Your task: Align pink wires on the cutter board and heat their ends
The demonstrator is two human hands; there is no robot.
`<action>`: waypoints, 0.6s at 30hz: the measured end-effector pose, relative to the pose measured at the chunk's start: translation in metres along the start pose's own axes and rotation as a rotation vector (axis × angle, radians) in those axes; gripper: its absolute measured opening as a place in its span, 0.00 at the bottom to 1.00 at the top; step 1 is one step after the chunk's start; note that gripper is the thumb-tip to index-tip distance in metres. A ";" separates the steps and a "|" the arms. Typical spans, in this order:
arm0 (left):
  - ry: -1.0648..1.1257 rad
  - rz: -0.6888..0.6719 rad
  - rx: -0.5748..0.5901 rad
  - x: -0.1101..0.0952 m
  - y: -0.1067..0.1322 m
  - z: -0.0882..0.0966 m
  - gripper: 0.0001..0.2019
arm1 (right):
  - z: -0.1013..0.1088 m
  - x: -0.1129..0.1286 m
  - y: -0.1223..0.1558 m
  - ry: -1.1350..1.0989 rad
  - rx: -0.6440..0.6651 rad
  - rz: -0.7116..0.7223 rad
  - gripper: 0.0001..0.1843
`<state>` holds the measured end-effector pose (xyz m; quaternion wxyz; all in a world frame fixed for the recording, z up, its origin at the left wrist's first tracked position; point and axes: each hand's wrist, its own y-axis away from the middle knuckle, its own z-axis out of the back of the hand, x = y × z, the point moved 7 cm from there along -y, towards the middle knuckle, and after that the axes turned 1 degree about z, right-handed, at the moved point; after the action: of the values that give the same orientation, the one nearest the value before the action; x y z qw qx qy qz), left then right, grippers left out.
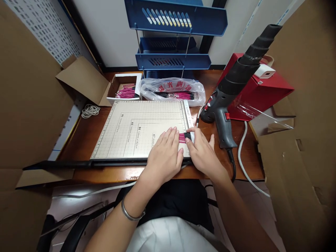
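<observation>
A row of thin pink sticks with black ends (182,138) lies on the paper cutter's cream board (123,129), near its right edge. My left hand (166,154) rests flat across the row, fingers stretched out side by side, covering its left part. At the black ends, my right hand (203,150) holds the row between thumb and index finger, its other fingers partly hidden. Whether the sticks are wires or something stiffer, I cannot tell. Along the board's near edge runs the cutter's black blade arm (78,163), its handle pointing left.
Behind the board stand a small box (112,91) of similar sticks and a clear plastic bag (172,91) holding more. A blue tiered rack (173,62) rises at the back. On the right are a heat gun (223,105), nozzle up, and a red box (262,87). Cardboard flanks both sides.
</observation>
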<state>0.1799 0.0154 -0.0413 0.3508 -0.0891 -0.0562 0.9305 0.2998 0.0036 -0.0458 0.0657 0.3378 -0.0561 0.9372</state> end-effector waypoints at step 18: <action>-0.033 -0.006 -0.010 -0.003 0.000 -0.001 0.29 | 0.003 0.004 -0.008 0.122 -0.076 -0.009 0.12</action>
<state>0.1826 0.0134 -0.0423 0.3522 -0.0753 -0.0670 0.9305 0.2995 0.0120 -0.0407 0.0860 0.2774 -0.0861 0.9530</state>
